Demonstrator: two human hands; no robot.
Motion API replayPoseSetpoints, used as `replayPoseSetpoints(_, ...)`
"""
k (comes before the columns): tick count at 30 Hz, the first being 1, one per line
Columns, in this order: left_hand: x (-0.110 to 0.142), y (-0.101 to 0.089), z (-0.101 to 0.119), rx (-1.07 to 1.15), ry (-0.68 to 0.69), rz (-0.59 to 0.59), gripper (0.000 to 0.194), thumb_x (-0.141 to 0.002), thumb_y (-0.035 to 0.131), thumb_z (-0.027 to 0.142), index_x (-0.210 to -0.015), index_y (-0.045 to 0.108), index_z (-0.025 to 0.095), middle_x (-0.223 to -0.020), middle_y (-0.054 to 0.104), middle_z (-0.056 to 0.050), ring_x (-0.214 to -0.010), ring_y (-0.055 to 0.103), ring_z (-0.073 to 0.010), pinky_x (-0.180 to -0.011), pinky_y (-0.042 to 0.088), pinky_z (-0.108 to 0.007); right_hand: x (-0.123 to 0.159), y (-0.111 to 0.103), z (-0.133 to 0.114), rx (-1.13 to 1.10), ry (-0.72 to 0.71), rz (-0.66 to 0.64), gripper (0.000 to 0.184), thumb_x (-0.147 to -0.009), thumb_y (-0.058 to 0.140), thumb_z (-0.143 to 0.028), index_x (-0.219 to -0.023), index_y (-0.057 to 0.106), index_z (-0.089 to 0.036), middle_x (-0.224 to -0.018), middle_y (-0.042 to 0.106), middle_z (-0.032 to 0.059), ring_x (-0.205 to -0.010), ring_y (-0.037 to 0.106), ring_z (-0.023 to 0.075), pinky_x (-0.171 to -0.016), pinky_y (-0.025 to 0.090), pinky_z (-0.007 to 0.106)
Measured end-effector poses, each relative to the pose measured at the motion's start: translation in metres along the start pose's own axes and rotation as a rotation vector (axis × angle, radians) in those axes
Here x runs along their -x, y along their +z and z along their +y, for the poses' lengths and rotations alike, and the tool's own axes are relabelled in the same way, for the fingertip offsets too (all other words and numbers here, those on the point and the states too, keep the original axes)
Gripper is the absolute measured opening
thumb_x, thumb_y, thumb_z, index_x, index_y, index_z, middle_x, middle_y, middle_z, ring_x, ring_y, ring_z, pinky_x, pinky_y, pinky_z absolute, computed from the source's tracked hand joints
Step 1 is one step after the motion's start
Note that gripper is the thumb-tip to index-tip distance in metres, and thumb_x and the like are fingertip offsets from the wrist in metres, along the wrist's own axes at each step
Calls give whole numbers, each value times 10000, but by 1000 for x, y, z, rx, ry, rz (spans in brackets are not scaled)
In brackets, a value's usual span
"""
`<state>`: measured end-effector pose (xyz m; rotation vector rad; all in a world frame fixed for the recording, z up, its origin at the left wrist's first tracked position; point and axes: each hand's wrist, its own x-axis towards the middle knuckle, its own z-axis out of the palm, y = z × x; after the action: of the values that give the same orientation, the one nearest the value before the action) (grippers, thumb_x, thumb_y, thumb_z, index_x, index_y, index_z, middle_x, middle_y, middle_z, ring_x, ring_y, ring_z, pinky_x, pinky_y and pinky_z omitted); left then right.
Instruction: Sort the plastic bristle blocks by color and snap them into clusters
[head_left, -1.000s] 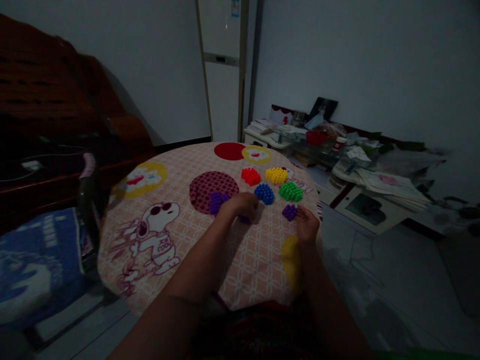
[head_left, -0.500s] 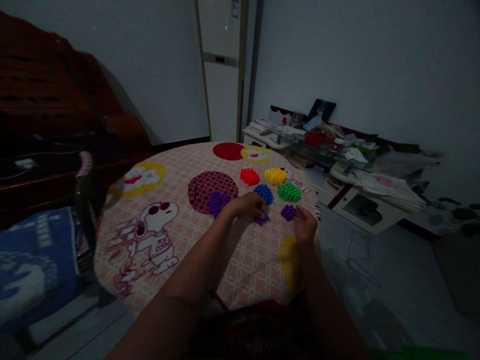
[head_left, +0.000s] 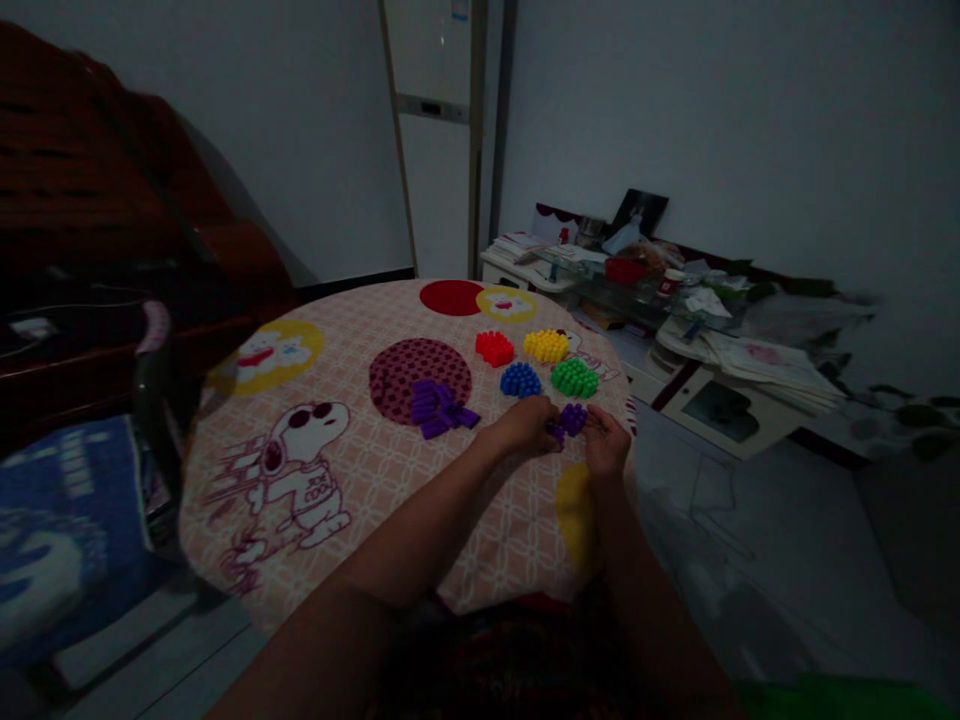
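My left hand (head_left: pixel 529 424) is closed on some small purple blocks (head_left: pixel 556 433), partly hidden by its fingers. They are close beside an upright purple block group (head_left: pixel 574 419) near the table's right edge. On the other side of that group, my right hand (head_left: pixel 609 445) has its bent fingers against it. A loose pile of purple blocks (head_left: pixel 439 407) lies to the left on the dark red circle of the cloth. Beyond my hands stand grouped blue blocks (head_left: pixel 520 380), green blocks (head_left: pixel 575 378), red blocks (head_left: pixel 494 348) and yellow blocks (head_left: pixel 546 346).
A patterned cloth covers the round table (head_left: pixel 495 540). Behind it to the right, a low cabinet (head_left: pixel 720 415) carries papers, a red bowl (head_left: pixel 625 270) and a paper cup (head_left: pixel 670 284). At the left are a chair (head_left: pixel 161 390) with blue fabric and a wooden bench (head_left: pixel 90 180).
My left hand has moved right with purple blocks, from near the blue group to the purple group at my right hand. My right hand has stayed beside that group. The loose pile is now uncovered.
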<state>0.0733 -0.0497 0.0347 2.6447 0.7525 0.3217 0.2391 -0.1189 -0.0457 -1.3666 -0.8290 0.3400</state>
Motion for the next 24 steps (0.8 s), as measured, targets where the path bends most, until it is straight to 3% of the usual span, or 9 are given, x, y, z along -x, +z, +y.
replayPoseSetpoints(5, 4, 7, 7, -118, -3, 4, 330, -664, 766, 325, -929, 760, 129, -973, 724, -132, -873, 665, -246, -737, 476, -281, 0, -1, -2, 34, -17, -10, 418, -668, 570, -276, -1028, 731, -139, -934, 769, 102, -865, 719, 240, -870, 575, 424)
replayPoseSetpoints(11, 8, -4, 3, 11, -90, 19, 287, -694, 720, 373, -836, 736, 124, -791, 713, -84, -733, 638, -200, -634, 429, -265, -1, 0, 3, 61, -33, -13, 441, -654, 536, -265, -1037, 724, -151, -931, 767, 80, -868, 714, 234, -873, 575, 428)
replayPoseSetpoints(15, 8, -3, 4, 157, -169, 132, 376, -681, 733, 446, -889, 687, 135, -772, 685, -40, -656, 582, -156, -580, 385, -252, -1, 0, 5, 41, -39, -17, 449, -650, 532, -252, -1043, 721, -148, -952, 766, 83, -868, 712, 228, -882, 572, 421)
replayPoseSetpoints(18, 7, 5, 11, 234, -205, 229, 366, -673, 737, 411, -911, 645, 149, -795, 673, -28, -665, 571, -145, -586, 375, -249, -1, 0, 4, 27, -19, -19, 451, -649, 535, -254, -1044, 721, -143, -960, 764, 91, -876, 714, 231, -893, 570, 426)
replayPoseSetpoints(24, 2, 20, 23, 276, -182, 289, 352, -710, 697, 331, -1004, 584, 172, -833, 663, -37, -730, 596, -174, -631, 403, -266, 0, 0, -1, 70, -29, -5, 426, -662, 540, -272, -1025, 732, -158, -953, 769, 82, -890, 714, 236, -916, 561, 431)
